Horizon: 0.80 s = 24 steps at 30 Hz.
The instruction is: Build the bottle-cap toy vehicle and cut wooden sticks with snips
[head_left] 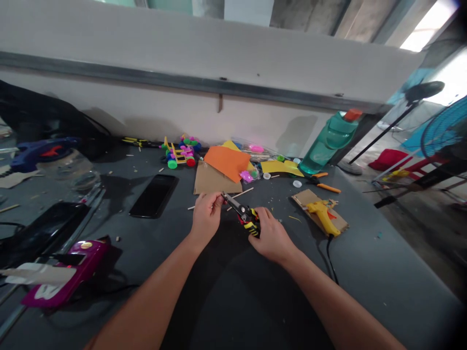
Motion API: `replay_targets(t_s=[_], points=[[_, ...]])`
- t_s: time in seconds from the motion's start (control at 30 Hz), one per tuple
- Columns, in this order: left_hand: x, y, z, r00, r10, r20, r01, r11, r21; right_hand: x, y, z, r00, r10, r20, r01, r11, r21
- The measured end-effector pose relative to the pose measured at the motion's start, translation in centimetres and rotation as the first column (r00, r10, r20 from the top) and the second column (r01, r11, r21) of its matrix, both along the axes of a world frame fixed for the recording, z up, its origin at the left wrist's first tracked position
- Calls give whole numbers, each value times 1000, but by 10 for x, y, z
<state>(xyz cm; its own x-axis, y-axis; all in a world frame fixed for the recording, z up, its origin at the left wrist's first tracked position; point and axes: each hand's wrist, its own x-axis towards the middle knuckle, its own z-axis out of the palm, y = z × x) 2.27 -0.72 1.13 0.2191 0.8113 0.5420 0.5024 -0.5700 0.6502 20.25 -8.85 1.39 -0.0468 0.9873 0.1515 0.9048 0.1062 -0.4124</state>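
My right hand [273,234] is wrapped round the black-and-yellow handles of a pair of pliers [241,209]. The metal jaws point up and left, with their tip at the fingers of my left hand [207,212]. Those fingers are pinched together right by the tip; whatever they hold is too small and hidden to make out. Thin wooden sticks [245,192] lie on the table just beyond the jaws. Behind my hands a piece of cardboard [215,181] lies flat, partly under an orange sheet [229,163].
A black phone [154,196] lies on the left, near a magenta device [69,274]. At right, a yellow glue gun [324,217] rests on cardboard, its cord trailing forward. A green bottle [328,143], orange-handled tool [328,188] and colourful wheeled toy [179,154] stand or lie along the back.
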Motion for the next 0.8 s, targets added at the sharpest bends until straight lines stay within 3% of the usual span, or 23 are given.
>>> replay_targets(t_s=[0.8], points=[[-2,-4,6,990,-62,129,70,996,-56,-4,-7,7,992,52,-116,-60,996,-72]])
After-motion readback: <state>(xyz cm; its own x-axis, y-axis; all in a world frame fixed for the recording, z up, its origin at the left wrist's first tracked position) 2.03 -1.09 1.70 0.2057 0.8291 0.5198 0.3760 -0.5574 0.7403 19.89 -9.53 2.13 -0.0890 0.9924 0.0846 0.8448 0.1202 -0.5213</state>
